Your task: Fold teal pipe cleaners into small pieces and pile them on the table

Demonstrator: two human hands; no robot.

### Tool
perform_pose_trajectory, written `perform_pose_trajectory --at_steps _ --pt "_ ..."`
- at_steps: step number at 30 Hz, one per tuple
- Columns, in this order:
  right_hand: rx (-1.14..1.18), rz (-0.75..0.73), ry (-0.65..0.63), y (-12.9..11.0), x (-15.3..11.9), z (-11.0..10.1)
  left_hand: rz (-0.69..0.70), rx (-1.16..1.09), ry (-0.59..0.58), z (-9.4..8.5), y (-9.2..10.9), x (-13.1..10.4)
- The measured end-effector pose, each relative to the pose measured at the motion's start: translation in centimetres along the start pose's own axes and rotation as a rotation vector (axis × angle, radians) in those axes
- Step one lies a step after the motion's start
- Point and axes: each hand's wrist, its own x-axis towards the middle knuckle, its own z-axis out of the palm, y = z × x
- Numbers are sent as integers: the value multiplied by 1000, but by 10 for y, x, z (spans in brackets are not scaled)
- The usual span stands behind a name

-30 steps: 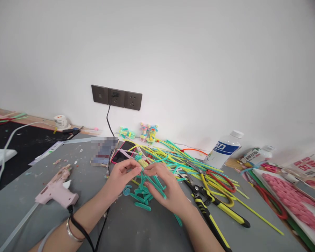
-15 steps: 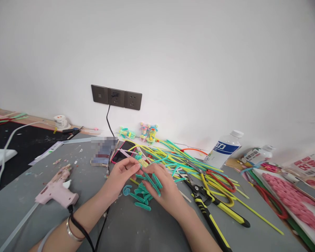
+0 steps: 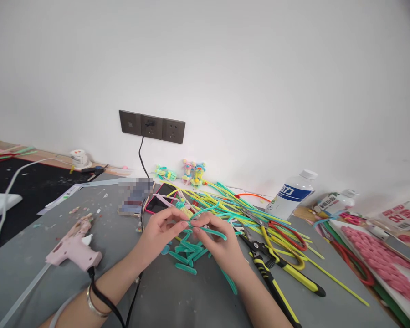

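My left hand (image 3: 166, 230) pinches one part of a teal pipe cleaner (image 3: 215, 234), fingertips pressed together. My right hand (image 3: 220, 237) grips the same fuzzy stem close to the left fingertips, and its end sticks out across the right fingers. Just where the fingertips meet, the exact bend of the stem is hidden. Beneath the hands lies a small heap of short teal pipe cleaner pieces (image 3: 187, 250). A teal coil (image 3: 165, 249) shows partly beside the left hand. Another teal length (image 3: 229, 282) pokes out below the right wrist.
Wire cutters (image 3: 280, 269) and red-handled scissors (image 3: 287, 234) lie right, among long yellow and green pipe cleaners (image 3: 225, 200). A pink glue gun (image 3: 75, 246) rests left. Small pipe-cleaner figures (image 3: 193, 173) stand by the wall. A bottle (image 3: 290, 196) stands back right; a phone (image 3: 159, 200) lies behind my hands.
My right hand has shifted right and turned, and the teal stem in it now points right instead of down. The left hand has moved slightly right.
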Motion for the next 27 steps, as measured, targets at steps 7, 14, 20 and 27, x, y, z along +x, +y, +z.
perform_pose_trajectory --at_steps 7,14,20,27 --pt "220 185 -24 -5 1 2 -56 -28 -40 2 1 0" --pt "337 232 34 4 7 0 -60 -37 -131 2 -3 0" --pt "336 273 -40 1 10 -2 -150 59 -257 3 -4 -3" --pt "373 357 -194 1 8 -6 -234 91 -355 4 0 -3"
